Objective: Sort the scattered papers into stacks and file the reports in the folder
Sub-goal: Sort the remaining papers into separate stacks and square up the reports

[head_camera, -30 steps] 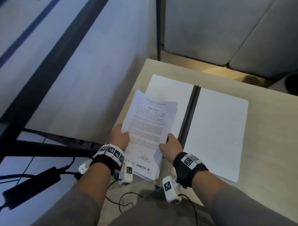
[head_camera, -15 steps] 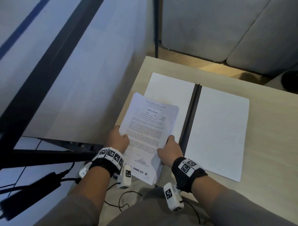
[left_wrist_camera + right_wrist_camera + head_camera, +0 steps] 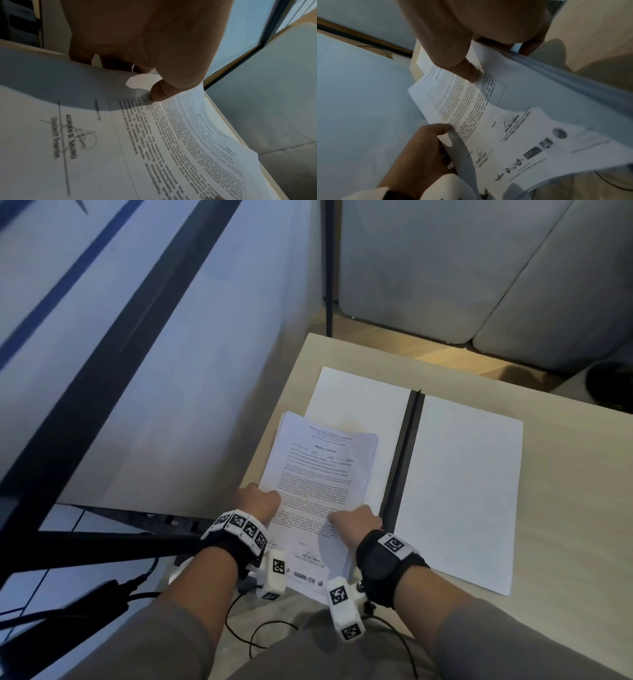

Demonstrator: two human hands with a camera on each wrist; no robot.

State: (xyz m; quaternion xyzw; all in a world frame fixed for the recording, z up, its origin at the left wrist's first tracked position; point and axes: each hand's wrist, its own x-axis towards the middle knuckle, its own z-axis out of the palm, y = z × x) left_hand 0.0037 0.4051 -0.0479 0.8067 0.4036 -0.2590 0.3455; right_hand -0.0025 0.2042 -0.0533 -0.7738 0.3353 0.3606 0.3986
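A stack of printed reports (image 3: 322,484), its top sheet headed "WEEKLY REPORT", is held over the near left corner of the table and overlaps the folder's left flap. My left hand (image 3: 260,501) grips the stack's left edge, thumb on top (image 3: 159,93). My right hand (image 3: 358,518) grips the right edge, thumb pressing the top sheet (image 3: 469,73). The open folder (image 3: 455,491) lies flat on the table, white inside, with a dark spine (image 3: 404,450) down its middle. The stack's lower end hangs past the table edge toward my lap.
The light wooden table (image 3: 565,508) carries only the folder. A grey sofa (image 3: 479,268) stands behind it. To the left runs a white wall with a black frame (image 3: 102,371). A dark power adapter (image 3: 61,621) and cables lie on the floor at the lower left.
The stack has been squared up between both hands and shifted slightly; both hands keep their grip on its side edges. The folder has not moved.
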